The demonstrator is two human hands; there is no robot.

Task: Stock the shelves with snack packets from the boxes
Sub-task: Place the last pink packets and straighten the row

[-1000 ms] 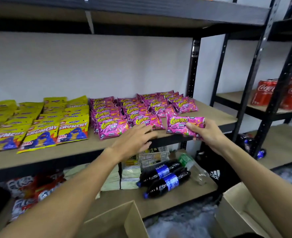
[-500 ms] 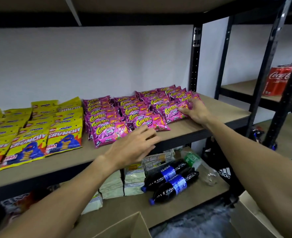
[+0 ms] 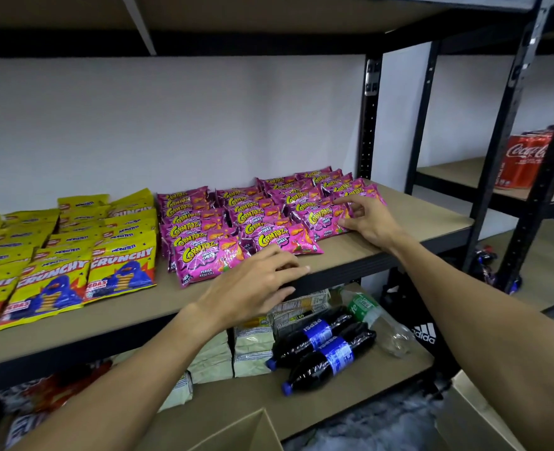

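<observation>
Several purple Corntoz snack packets point(image 3: 253, 219) lie in overlapping rows on the middle shelf point(image 3: 409, 219). My right hand point(image 3: 365, 219) rests at the right end of the rows, fingertips touching the front right packet point(image 3: 323, 221), fingers loosely bent and holding nothing. My left hand point(image 3: 253, 284) hovers flat over the shelf's front edge, just before the nearest packets, fingers straight and empty. Yellow Crunchy packets point(image 3: 64, 252) fill the shelf's left part. Two open cardboard boxes point(image 3: 253, 431) sit below, one at bottom centre and one point(image 3: 474, 415) at bottom right.
On the lower shelf lie two Pepsi bottles point(image 3: 321, 346), a green-labelled clear bottle point(image 3: 370, 310), pale packets point(image 3: 233, 349) and red packets point(image 3: 57, 382). A black upright post point(image 3: 370, 118) ends the shelf. Coca-Cola packs point(image 3: 526, 161) stand on the neighbouring rack.
My right hand carried a purple packet to the right end of the rows, laid it down and let go. My left hand stayed over the shelf's front edge. The camera tilted slightly.
</observation>
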